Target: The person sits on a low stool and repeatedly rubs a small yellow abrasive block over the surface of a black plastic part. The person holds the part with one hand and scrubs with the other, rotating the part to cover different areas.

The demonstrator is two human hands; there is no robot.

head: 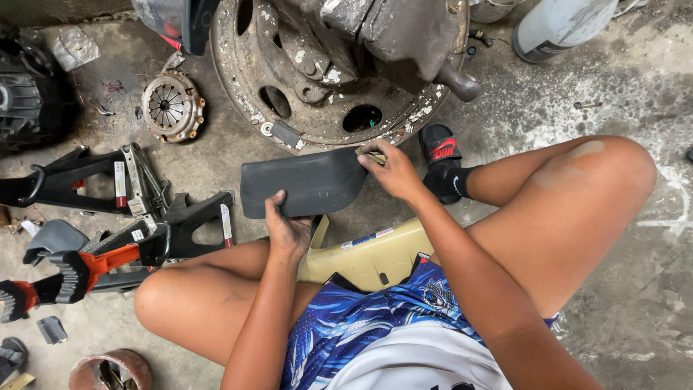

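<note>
While I squat on the concrete floor [621, 303], my left hand [289, 230] is clamped on the lower edge of the dark grey plastic panel [303, 182], thumb over the front and fingers behind. The panel hangs in the air just in front of the rusty wheel rim [317, 108], my landmark here. My right hand [390, 170] is pinched closed at the panel's upper corner, on the side away from the rim's clutch plate [172, 107]; something small and pale sits under the fingertips, I cannot tell what.

Risks, as I judge them: only one edge is held firmly, so pressure at the corner could twist the panel out of my left grip. It would drop beside the rim onto grit. Thin plastic may flex or crack. My sandalled foot [442, 148] is close under the rim.
</note>
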